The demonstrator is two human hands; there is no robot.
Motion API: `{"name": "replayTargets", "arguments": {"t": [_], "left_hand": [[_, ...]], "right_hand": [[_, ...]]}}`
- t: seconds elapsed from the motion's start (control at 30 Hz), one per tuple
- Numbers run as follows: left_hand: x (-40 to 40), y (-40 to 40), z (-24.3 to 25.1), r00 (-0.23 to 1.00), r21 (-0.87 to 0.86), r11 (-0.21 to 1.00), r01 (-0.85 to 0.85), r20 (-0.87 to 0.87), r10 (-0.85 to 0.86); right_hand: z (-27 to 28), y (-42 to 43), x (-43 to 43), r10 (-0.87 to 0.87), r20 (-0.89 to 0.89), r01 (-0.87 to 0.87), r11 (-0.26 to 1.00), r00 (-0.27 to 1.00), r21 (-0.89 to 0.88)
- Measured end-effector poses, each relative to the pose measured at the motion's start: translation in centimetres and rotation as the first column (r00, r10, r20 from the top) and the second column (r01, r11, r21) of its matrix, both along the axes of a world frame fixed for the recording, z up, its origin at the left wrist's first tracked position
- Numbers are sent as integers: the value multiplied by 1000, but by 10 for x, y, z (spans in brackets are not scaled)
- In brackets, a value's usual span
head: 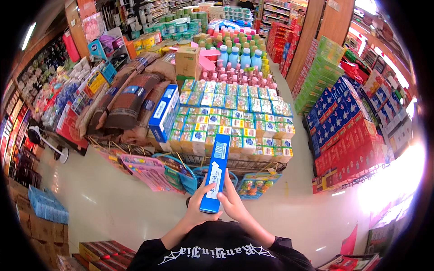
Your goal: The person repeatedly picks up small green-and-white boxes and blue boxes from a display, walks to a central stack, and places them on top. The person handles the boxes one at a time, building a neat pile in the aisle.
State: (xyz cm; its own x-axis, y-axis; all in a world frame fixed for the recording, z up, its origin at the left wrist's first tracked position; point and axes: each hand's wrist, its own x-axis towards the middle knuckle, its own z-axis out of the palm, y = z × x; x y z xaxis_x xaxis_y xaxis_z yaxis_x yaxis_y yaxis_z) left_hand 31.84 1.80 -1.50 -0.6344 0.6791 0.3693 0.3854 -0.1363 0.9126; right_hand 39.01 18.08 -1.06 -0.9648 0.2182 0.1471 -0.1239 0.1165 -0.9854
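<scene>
A long blue carton point(215, 176) with white and light-blue panels and printed writing is held before my chest. My left hand point(200, 203) grips its left side and lower end. My right hand point(234, 198) holds its right side, with the thumb on the front panel. The carton's far end overlaps the front of a display of stacked small wrapped packs point(223, 122), probably soap. Another blue carton point(164, 113) stands tilted at the left edge of those packs, beside folded brown textiles point(127, 98).
Blue-capped bottles point(239, 57) and a brown cardboard box point(187, 62) stand farther back. Toy packs point(258, 185) hang on the display's front. Stacked red gift boxes point(349, 149) line the right aisle. Low red boxes point(105, 254) lie behind left, near a blue wrapped pack point(47, 205).
</scene>
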Motion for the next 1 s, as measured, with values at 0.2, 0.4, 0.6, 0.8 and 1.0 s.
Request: {"name": "replayTargets", "arguments": {"t": [0.2,0.4,0.6,0.8,1.0], "left_hand": [[-93,-17,5,996,68,997,-25,-82,30],[-184,-32,17,955,62,996,-60,-287,75],[-233,-45,-24,957,-20,992,-121,-267,111],[-260,-49,-24,805,-161,948,-276,-578,136],[-272,-52,-20,665,-235,873,-426,-736,127]], "right_hand": [[22,-30,-82,71,-56,-76,992,996,-103],[36,-48,-168,82,-77,-95,978,994,-185],[-11,-59,-225,59,-19,-61,968,998,-243],[-32,-68,-242,20,19,-13,944,1000,-330],[-41,-74,-252,-46,29,53,937,999,-345]]}}
